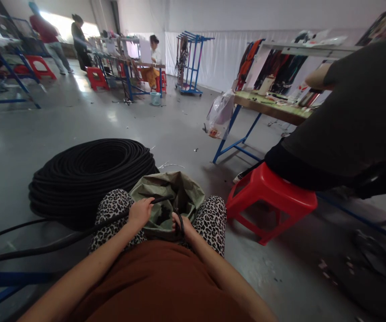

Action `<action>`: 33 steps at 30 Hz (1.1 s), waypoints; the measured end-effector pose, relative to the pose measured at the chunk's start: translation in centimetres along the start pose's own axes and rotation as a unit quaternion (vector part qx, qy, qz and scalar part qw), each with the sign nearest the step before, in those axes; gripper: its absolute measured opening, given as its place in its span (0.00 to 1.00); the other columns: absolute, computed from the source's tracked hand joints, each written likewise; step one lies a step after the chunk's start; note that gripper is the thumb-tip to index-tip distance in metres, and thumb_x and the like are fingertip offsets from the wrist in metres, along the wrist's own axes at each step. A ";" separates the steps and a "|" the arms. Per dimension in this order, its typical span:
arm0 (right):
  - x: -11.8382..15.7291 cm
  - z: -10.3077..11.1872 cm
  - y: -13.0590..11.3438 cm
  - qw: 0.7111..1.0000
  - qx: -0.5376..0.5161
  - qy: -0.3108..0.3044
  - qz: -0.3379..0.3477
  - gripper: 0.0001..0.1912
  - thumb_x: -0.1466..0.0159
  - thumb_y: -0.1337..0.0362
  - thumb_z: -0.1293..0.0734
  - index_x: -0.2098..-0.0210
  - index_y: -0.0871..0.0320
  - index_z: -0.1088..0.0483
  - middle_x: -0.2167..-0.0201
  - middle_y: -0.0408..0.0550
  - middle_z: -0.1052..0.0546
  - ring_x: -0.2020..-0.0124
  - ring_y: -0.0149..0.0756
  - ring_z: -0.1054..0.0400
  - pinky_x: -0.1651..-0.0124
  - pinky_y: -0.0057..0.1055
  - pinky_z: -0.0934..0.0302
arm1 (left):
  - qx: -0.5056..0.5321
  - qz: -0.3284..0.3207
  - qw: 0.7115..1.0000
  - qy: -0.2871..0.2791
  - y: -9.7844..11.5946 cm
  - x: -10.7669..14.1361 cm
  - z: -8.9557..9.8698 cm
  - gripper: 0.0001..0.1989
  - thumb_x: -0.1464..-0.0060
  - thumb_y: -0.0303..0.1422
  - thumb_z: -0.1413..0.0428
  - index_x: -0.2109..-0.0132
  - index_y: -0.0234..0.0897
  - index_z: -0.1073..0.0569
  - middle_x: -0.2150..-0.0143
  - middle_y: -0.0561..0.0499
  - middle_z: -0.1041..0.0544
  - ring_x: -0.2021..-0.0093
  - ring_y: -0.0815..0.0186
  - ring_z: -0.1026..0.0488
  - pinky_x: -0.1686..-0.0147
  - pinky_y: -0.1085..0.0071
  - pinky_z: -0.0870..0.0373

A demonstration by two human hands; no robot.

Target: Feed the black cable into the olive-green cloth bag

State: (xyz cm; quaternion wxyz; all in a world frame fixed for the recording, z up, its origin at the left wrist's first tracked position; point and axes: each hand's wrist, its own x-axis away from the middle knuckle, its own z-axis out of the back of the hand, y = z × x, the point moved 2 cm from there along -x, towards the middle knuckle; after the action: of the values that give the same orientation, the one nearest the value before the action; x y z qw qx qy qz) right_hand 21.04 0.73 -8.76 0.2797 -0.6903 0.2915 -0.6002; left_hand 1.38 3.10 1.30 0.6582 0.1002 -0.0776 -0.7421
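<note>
My left hand (pixel 140 213) is closed round a black cord (pixel 112 219), whose short end sticks out to the right over an open green sack (pixel 193 190). The cord trails off to the left edge. In my right hand (pixel 183 224) are dark-handled scissors (pixel 179 220), held over the right part of the sack, with the blades pointing up and away. The cord's end and the scissors are a small distance apart. The sack stands between my knees, with dark pieces inside that I cannot make out. A large coil of black cord (pixel 92 174) lies on the floor to the left.
At the right a person in dark clothes (pixel 357 107) sits on a red stool (pixel 273 192) by a worktable (pixel 267 105). A plastic bag (pixel 220 112) hangs from its corner. Blue metal bars (pixel 11 279) are at lower left. Several people, tables and a blue rack (pixel 195 67) stand farther back.
</note>
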 end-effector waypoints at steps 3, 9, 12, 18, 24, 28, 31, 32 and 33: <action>-0.4 -0.1 0.5 0.999 0.023 -0.019 0.019 0.17 0.34 0.53 0.33 0.70 0.61 0.34 0.81 0.40 0.31 0.84 0.26 0.36 0.77 0.22 0.40 | -0.001 -0.001 1.000 0.003 0.0 0.0 0.0 0.19 0.38 0.32 0.54 0.45 0.38 0.27 0.49 0.45 0.20 0.51 0.59 0.24 0.52 0.65 0.31; -0.5 0.0 0.6 0.996 0.072 -0.022 0.044 0.19 0.35 0.51 0.34 0.72 0.61 0.33 0.81 0.41 0.31 0.81 0.27 0.35 0.76 0.22 0.42 | -0.007 -0.012 1.000 -0.004 0.4 0.4 0.2 0.18 0.39 0.31 0.53 0.45 0.39 0.26 0.51 0.44 0.20 0.52 0.60 0.24 0.53 0.65 0.31; -0.4 0.1 0.5 0.995 0.092 -0.020 0.042 0.20 0.36 0.50 0.34 0.72 0.61 0.33 0.81 0.41 0.31 0.81 0.27 0.36 0.76 0.22 0.43 | -0.011 -0.013 1.000 -0.013 0.6 0.6 0.1 0.19 0.39 0.31 0.53 0.45 0.39 0.27 0.51 0.45 0.20 0.52 0.60 0.24 0.53 0.66 0.32; -0.7 0.3 0.7 0.991 0.116 -0.018 0.063 0.21 0.35 0.51 0.35 0.75 0.61 0.32 0.82 0.41 0.31 0.81 0.27 0.37 0.75 0.22 0.43 | -0.030 -0.015 0.999 -0.030 0.8 0.8 0.1 0.18 0.38 0.31 0.54 0.44 0.39 0.27 0.50 0.45 0.20 0.51 0.59 0.25 0.53 0.65 0.33; -0.7 0.2 0.6 0.991 0.117 -0.016 0.063 0.21 0.35 0.51 0.34 0.75 0.61 0.33 0.82 0.40 0.33 0.82 0.26 0.38 0.76 0.22 0.43 | -0.049 -0.022 0.998 -0.046 0.9 1.0 0.1 0.19 0.37 0.31 0.55 0.43 0.40 0.27 0.50 0.45 0.21 0.51 0.58 0.25 0.54 0.64 0.34; 0.3 0.0 -0.1 0.993 0.112 -0.012 0.046 0.21 0.37 0.50 0.32 0.76 0.61 0.34 0.82 0.40 0.33 0.82 0.27 0.37 0.77 0.22 0.43 | -0.054 -0.027 0.997 -0.047 0.9 1.0 0.1 0.18 0.37 0.30 0.53 0.44 0.41 0.27 0.52 0.45 0.20 0.52 0.58 0.25 0.56 0.64 0.35; 0.7 -0.1 -0.5 0.993 0.108 -0.007 0.042 0.21 0.37 0.51 0.32 0.76 0.61 0.34 0.83 0.40 0.34 0.82 0.26 0.38 0.77 0.22 0.43 | -0.054 -0.031 0.997 -0.046 0.8 0.9 0.1 0.18 0.37 0.30 0.53 0.45 0.41 0.26 0.52 0.45 0.20 0.52 0.58 0.25 0.56 0.64 0.35; 0.8 -0.2 -0.6 0.993 0.108 -0.005 0.039 0.21 0.36 0.51 0.32 0.76 0.61 0.34 0.83 0.40 0.34 0.83 0.26 0.39 0.78 0.22 0.43 | -0.055 -0.033 0.997 -0.045 0.8 0.9 0.0 0.18 0.37 0.30 0.54 0.45 0.41 0.26 0.52 0.45 0.20 0.52 0.58 0.25 0.56 0.64 0.35; 0.8 -0.2 -0.6 0.994 0.108 -0.004 0.035 0.22 0.36 0.50 0.32 0.76 0.61 0.34 0.84 0.40 0.35 0.83 0.26 0.39 0.78 0.22 0.43 | -0.056 -0.036 0.997 -0.046 0.8 0.9 0.0 0.18 0.37 0.30 0.54 0.45 0.41 0.26 0.52 0.45 0.20 0.52 0.58 0.25 0.56 0.64 0.35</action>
State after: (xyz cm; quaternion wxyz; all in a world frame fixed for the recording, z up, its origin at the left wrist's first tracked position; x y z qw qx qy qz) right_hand 20.97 0.54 -7.75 0.3744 -0.6476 0.2481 -0.6155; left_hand 2.05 2.07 1.46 0.6316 0.0319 -0.0621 -0.7722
